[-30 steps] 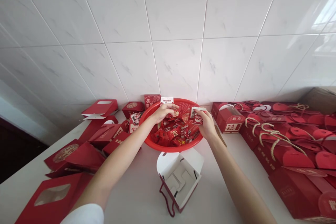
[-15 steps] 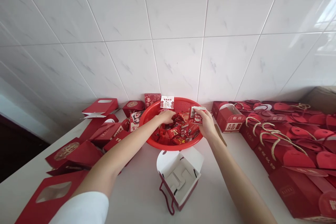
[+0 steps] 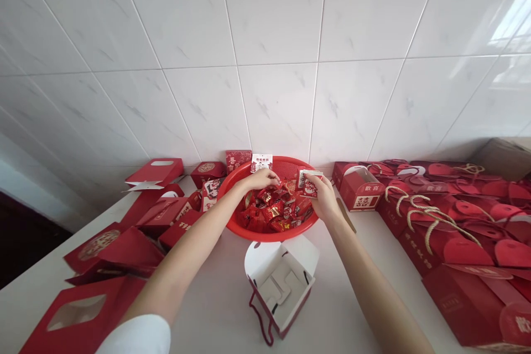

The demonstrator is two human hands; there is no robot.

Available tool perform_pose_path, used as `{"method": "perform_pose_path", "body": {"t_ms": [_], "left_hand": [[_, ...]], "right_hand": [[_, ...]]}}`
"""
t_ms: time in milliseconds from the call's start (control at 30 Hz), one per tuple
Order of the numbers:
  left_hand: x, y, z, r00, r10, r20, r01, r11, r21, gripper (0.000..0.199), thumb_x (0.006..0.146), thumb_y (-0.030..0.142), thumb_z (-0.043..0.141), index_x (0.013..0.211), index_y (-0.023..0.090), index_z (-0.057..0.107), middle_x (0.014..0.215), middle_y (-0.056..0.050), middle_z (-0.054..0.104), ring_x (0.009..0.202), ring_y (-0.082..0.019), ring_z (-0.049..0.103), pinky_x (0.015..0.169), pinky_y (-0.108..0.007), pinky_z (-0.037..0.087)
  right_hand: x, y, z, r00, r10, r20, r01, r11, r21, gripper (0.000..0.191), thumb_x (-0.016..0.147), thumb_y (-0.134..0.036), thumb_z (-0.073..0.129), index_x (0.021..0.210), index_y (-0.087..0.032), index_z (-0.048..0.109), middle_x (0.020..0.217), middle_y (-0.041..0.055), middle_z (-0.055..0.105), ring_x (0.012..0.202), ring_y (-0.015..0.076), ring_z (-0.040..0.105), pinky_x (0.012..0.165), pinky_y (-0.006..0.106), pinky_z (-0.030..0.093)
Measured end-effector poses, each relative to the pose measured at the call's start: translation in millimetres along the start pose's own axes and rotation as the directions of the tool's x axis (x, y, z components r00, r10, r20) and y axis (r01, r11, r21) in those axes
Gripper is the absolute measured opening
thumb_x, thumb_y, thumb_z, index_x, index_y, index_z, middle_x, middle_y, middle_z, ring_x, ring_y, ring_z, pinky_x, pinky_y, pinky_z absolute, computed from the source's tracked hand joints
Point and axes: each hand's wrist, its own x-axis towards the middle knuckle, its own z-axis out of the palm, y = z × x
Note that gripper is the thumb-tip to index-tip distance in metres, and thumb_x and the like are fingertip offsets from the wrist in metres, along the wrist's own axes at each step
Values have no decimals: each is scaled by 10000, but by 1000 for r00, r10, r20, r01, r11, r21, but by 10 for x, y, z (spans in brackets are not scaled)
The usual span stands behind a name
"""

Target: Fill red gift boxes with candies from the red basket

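My right hand (image 3: 324, 194) is closed around small red-and-white printed packets (image 3: 308, 183), held over the right rim of a red plastic basket (image 3: 249, 233). Inside the basket lies a heap of red-wrapped candies (image 3: 274, 211). Over the back of that heap, my left hand (image 3: 263, 178) has its fingers curled together in a pinch; what they hold, if anything, is too small to make out. In front of the basket stands an open gift box (image 3: 280, 287), white inside, with a dark red cord handle hanging at its left side.
Red gift boxes (image 3: 164, 213) crowd the left side of the white table (image 3: 332, 310). On the right stand rows of closed red boxes (image 3: 460, 298) with rope handles. A small red box (image 3: 365, 188) sits near the tiled wall (image 3: 277, 105), and a cardboard box (image 3: 504, 157) is at far right.
My left hand has lifted a little from among the candies, uncovering more of the heap. My right hand still holds the packets at the basket's right rim. The view has shifted slightly.
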Motion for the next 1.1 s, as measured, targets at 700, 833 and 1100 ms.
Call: {"method": "perform_pose_path", "body": {"t_ms": [700, 833, 1100], "left_hand": [[-497, 581, 117, 949, 125, -288, -266, 809, -524, 431, 731, 405, 819, 1072, 165, 712, 977, -66, 747, 956, -221, 690, 910, -369, 525], [-532, 550, 174, 974, 225, 36, -185, 872, -454, 261, 775, 332, 773, 990, 185, 748, 979, -68, 767, 898, -223, 713, 828, -344, 548], [-580, 502, 605, 809, 230, 541, -436, 852, 290, 386, 812, 134, 604, 1107, 330, 759, 1349, -21, 668, 1192, -289, 619, 938, -358, 483]], "right_hand": [[-74, -110, 10, 996, 56, 74, -46, 991, -127, 211, 586, -306, 840, 710, -190, 715, 681, 11, 735, 645, 180, 683, 595, 267, 540], [-32, -222, -45, 1000, -11, -28, 8, 992, -129, 215, 571, -290, 841, 664, -196, 671, 638, 3, 718, 598, 189, 672, 565, 291, 544], [31, -75, -104, 997, -75, -22, 70, 984, -161, 261, 575, -353, 832, 676, -210, 637, 606, 0, 699, 602, 211, 680, 557, 310, 537]]}}
